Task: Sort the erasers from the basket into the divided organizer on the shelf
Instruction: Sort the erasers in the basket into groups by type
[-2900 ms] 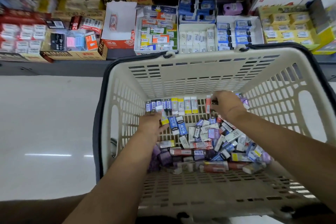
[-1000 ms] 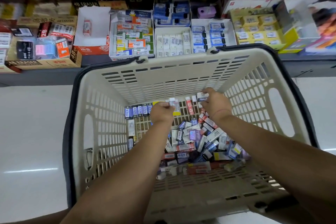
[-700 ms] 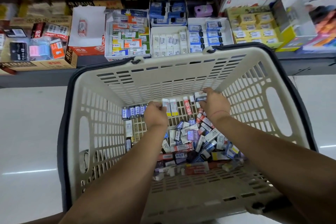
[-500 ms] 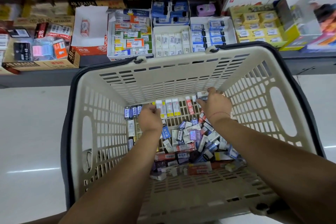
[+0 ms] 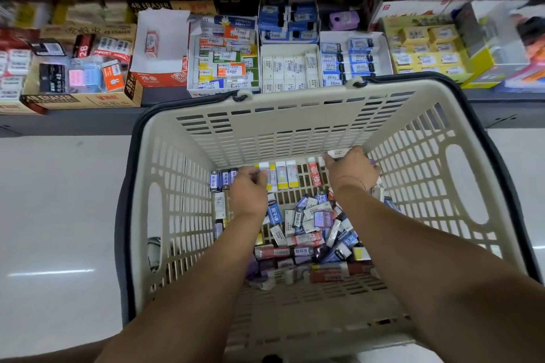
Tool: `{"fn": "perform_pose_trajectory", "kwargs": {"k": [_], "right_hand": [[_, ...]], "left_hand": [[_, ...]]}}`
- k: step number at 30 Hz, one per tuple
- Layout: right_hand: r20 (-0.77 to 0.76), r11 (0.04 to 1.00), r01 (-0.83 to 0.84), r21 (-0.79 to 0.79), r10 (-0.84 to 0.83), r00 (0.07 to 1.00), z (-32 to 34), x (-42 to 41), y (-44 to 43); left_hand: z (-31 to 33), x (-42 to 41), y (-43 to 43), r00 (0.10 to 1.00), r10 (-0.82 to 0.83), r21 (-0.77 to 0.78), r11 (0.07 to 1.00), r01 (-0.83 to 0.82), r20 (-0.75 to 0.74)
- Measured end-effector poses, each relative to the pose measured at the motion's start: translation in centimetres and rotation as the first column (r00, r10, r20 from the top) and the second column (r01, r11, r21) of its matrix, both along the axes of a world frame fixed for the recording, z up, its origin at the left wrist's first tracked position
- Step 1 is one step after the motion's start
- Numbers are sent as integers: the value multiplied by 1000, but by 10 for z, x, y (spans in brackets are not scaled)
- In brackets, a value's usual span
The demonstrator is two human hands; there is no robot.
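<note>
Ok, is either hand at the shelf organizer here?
No, the left hand and right hand are both down inside the basket, among the erasers.

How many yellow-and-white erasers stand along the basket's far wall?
3 yellow-and-white erasers: one at the left hand, two just right of it. The hand may hide more.

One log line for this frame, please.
stage: both hands in basket | left hand: at row, grip unclear | right hand: pinches white eraser | pile: loose
</note>
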State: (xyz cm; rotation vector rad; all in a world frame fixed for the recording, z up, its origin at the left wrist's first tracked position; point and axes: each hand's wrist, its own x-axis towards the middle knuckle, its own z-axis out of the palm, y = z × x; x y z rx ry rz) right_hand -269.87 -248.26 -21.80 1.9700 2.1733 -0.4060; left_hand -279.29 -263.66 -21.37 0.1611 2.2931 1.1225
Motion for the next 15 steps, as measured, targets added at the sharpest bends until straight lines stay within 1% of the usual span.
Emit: {"fn": "perform_pose_trajectory", "kwargs": {"k": [2,3,4,5,6,7,8,10,11,12,13,15], "right_hand": [[-81,999,23,-33,-26,996,7,1,0],[-138,998,14,-59,-22,990,11,1,-2],[-216,995,-27,-94,7,976,17,3,-5],[-315,985,-109,-132,62,947,22,5,-11],[-422,963,-216,-160,131,897,26,8,-17],[-507,928,-328,-176,200,838,29,11,-23],[-553,882,-431,-192,266,790,32,14,-28],[-558,777,-580,-243,377,739,33,21,-30],[-543,740,-616,-270,411,732,33,24,-26],[-516,728,-626,-280,436,737,31,27,-20],[-472,741,-620,-257,463,750,29,31,-11],[-343,781,-606,-149,534,773,26,37,11]], "left_hand": [[9,2,5,998,-54,-4,999,54,28],[11,2,10,995,-78,8,997,77,70],[14,2,15,984,-94,34,995,90,151],[18,2,20,958,-106,68,994,91,266],[22,2,25,911,-109,106,992,72,397],[26,3,29,852,-110,137,989,45,511],[28,4,32,805,-127,158,987,42,580],[29,6,33,772,-174,161,982,95,612],[28,7,32,771,-178,152,983,106,611],[28,6,28,777,-159,137,986,95,609],[28,4,24,786,-122,117,991,63,607],[28,-5,10,837,-14,63,998,-25,546]]}}
